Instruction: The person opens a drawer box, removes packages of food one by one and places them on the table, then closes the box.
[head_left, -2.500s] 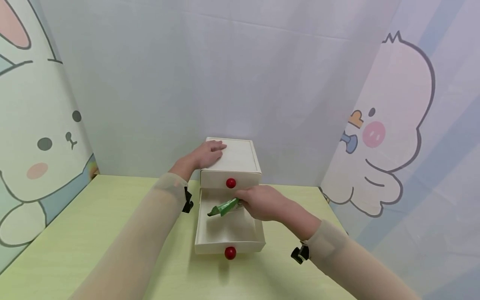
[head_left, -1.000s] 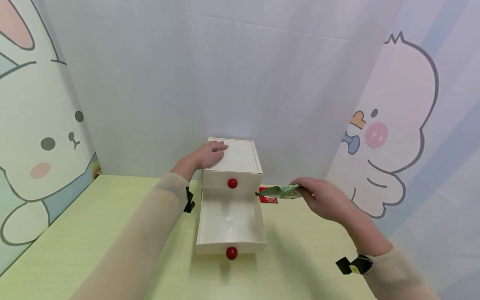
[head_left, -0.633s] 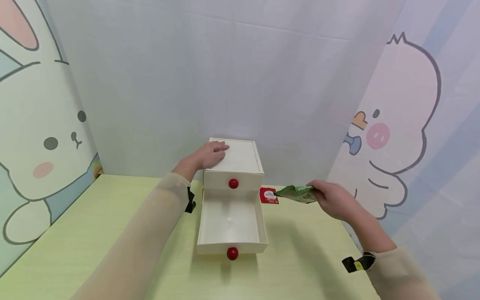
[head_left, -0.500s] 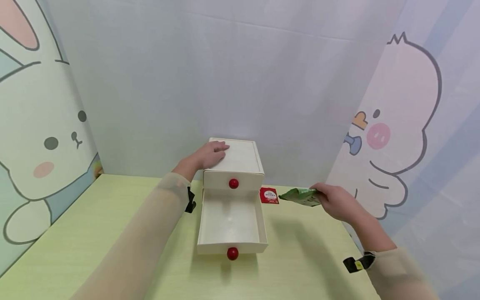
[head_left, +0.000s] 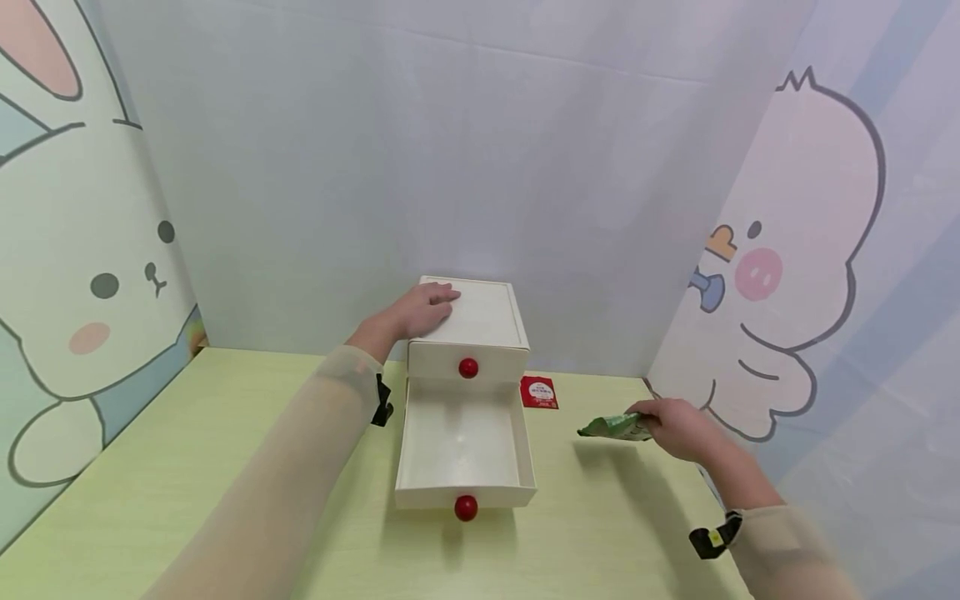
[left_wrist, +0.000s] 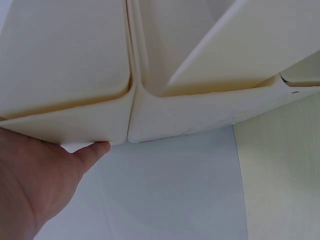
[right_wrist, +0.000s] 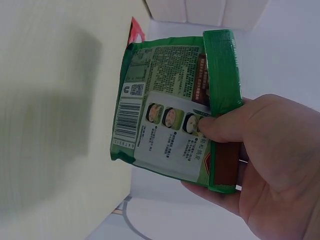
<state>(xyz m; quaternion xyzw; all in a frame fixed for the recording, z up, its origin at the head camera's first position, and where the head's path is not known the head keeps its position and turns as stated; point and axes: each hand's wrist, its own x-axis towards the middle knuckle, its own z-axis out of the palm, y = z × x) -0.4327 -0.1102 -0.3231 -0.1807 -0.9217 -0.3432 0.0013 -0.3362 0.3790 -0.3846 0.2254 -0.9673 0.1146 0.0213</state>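
My left hand (head_left: pixel 422 310) rests on the top left of a small white drawer cabinet (head_left: pixel 483 312), its fingers lying over the lid. The cabinet's lower drawer (head_left: pixel 459 497) is pulled out and bare inside; the upper drawer (head_left: pixel 435 360) is pushed in. Both have red ball knobs. Off to the right, my right hand (head_left: pixel 678 427) pinches a green food packet (head_left: pixel 613 427) by one end, above the table. The right wrist view shows the packet's printed back (right_wrist: pixel 160 110) with a barcode and small pictures, my thumb pressing on it.
A red packet (head_left: pixel 539 392) lies on the pale yellow-green table (head_left: pixel 262 467) just right of the cabinet. A grey curtain (head_left: pixel 300 208) hangs behind, and cartoon-printed cloths stand on the left and right sides.
My right hand has carried the green packet from over the lower drawer to the right, then lowered it toward the table. The red packet has come into sight. My left hand has stayed put.
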